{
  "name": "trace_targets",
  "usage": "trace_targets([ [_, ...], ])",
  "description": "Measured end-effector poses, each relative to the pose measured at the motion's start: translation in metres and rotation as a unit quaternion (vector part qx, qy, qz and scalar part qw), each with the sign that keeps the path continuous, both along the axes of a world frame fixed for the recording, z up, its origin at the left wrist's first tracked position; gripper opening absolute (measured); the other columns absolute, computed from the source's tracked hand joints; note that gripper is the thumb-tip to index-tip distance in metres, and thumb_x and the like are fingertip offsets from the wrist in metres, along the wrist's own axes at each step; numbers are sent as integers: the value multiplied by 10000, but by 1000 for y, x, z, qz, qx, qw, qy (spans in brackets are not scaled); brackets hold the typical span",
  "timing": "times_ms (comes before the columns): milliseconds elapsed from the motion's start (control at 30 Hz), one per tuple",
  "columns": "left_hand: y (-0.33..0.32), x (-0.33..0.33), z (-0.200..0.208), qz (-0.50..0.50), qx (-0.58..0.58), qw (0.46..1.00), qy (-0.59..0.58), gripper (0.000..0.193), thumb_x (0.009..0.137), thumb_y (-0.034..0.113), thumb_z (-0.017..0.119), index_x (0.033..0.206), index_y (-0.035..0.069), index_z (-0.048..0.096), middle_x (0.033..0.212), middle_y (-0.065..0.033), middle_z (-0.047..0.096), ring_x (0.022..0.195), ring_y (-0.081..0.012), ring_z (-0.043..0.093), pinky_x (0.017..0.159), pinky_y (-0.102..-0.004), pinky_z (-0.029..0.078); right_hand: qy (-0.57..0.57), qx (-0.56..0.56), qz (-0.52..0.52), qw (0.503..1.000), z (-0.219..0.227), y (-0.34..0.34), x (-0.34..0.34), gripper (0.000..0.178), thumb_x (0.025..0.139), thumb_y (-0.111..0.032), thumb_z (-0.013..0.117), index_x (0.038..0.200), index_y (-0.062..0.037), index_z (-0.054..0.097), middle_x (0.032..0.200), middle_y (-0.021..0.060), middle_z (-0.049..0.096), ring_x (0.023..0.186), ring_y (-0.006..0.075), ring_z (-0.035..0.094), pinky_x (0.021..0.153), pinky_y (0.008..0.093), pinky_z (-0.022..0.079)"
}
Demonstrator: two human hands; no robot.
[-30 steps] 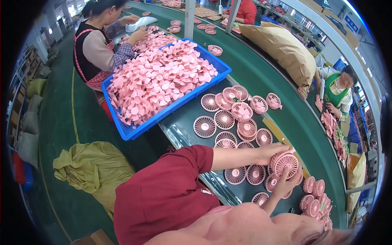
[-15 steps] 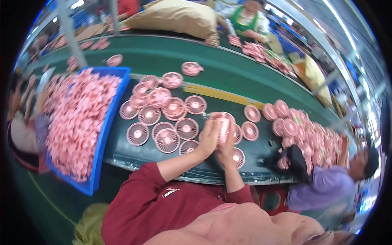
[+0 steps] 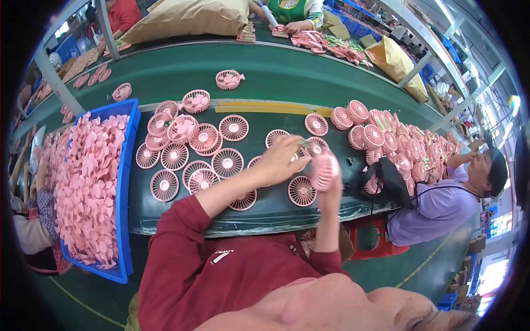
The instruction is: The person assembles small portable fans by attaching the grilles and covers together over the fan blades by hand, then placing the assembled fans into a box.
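Observation:
A pink round slatted fan head [image 3: 324,171] is in my right hand [image 3: 330,196], held up on edge and blurred by motion. The fingers of that hand are wrapped round its lower side. Beside it, my left hand [image 3: 280,159] reaches over the pink fan grilles with its fingers stretched out and apart. A small greenish thing [image 3: 304,142] shows at its fingertips; whether they touch it I cannot tell. Close under my hands lie a loose fan grille [image 3: 302,191] and another grille [image 3: 317,124] farther back. More grilles [image 3: 227,163] are spread left of my hands, some overlapping.
A blue tray [image 3: 126,220] heaped with pink fan blades stands at the left. To the right are a pile of pink fan parts [image 3: 406,143], a black bag [image 3: 389,179] and a co-worker in purple [image 3: 436,209]. Across the green conveyor [image 3: 165,80] lies a large paper sack [image 3: 187,22].
My hands were together around a pink part; now they are apart. The fan head stays in my right hand, while my left hand has come off it. The view has also shifted.

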State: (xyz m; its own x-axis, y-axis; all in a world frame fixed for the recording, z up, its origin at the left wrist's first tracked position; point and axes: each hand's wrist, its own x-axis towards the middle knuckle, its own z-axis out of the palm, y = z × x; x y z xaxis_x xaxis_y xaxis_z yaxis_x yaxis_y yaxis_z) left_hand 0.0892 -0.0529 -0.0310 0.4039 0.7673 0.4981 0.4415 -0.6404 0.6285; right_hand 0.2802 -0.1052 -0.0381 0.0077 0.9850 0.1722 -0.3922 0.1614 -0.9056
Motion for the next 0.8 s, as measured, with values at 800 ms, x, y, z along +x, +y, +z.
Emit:
trace_targets([
  [800,288,-170,-52,337,-110,913,201,242,886,191,551,1020,24,663,1072,-237,671,1016,-401,641,887,-496,506,-3,-241,-48,969,-105,-181,226,531,933,-354,647,1331,-41,488,1241,195,624,1066,296,660,842,422,569],
])
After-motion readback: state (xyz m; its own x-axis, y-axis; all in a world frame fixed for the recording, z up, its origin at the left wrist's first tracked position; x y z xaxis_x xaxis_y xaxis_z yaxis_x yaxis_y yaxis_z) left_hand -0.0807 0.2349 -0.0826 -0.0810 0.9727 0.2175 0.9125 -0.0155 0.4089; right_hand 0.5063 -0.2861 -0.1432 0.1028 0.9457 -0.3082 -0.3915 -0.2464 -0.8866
